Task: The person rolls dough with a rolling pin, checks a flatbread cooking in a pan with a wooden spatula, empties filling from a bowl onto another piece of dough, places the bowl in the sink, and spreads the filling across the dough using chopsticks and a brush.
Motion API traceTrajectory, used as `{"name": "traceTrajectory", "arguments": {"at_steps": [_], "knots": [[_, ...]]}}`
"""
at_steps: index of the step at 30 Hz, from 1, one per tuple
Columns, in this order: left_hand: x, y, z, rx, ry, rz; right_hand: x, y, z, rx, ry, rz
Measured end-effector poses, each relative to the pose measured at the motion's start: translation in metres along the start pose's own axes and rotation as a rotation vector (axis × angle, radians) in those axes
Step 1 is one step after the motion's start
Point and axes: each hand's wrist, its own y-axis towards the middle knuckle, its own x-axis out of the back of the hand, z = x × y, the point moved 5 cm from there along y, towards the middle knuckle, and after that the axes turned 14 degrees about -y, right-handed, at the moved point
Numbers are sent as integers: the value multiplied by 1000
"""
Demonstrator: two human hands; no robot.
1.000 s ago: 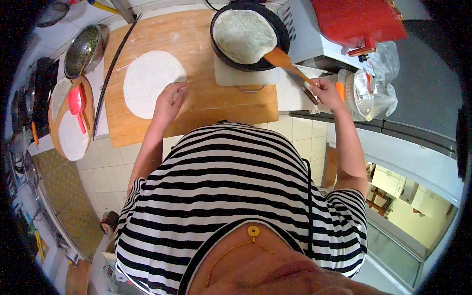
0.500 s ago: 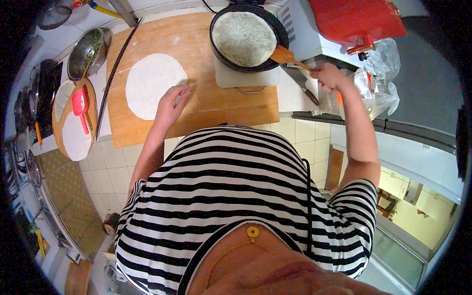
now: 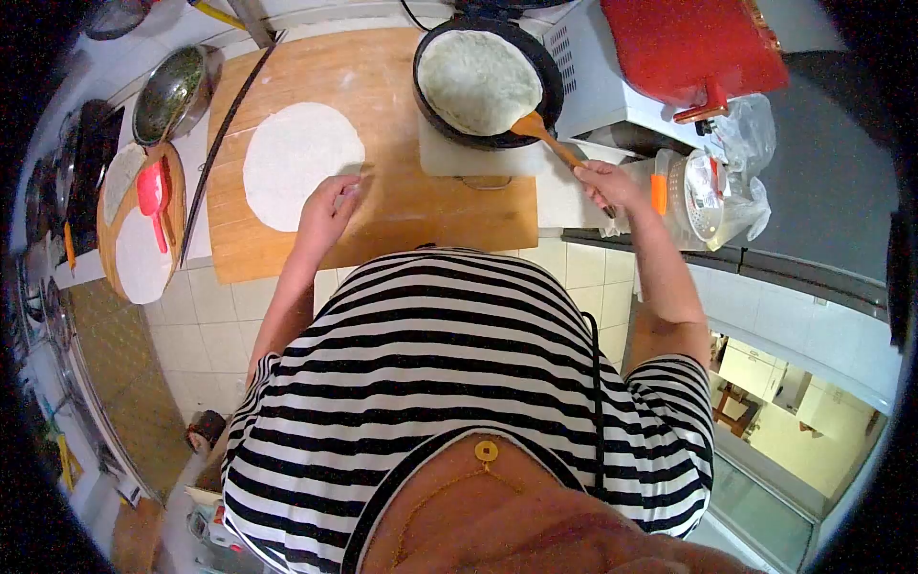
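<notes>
My right hand is closed around the handle of a wooden spatula. The spatula's blade meets the near right edge of a round stuffed flatbread in a black frying pan. Pale dough with greenish patches covers most of the pan's bottom. Over the near edge of the wooden board, my left hand hovers with loosely curled fingers and no visible object in them. Just beyond it lies a thin white dough round, flat on the board.
The large wooden board carries a long dark rod along its left side. Farther left are a steel bowl of green filling and a small board with a red scoop. A white appliance and a perforated basket stand right.
My right hand has come left and nearer to me, turning the spatula steeper. The spatula's blade has shifted left along the flatbread's edge. My left hand has barely moved.
</notes>
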Motion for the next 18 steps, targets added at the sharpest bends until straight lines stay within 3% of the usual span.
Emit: {"name": "traceTrajectory", "arguments": {"at_steps": [5, 7, 12, 18], "knots": [[-2, 3, -4, -64, -15, 10, -36, 47, 8, 97, 150, -17], [-4, 6, -8, -63, -38, 5, -46, 63, 24, 240, 232, -26], [-6, 6, -7, -111, 40, 25, -67, 73, 50, 265, 271, -119], [-3, -2, -10, -92, 82, 34, -87, 52, 31, 323, 434, -214]]}}
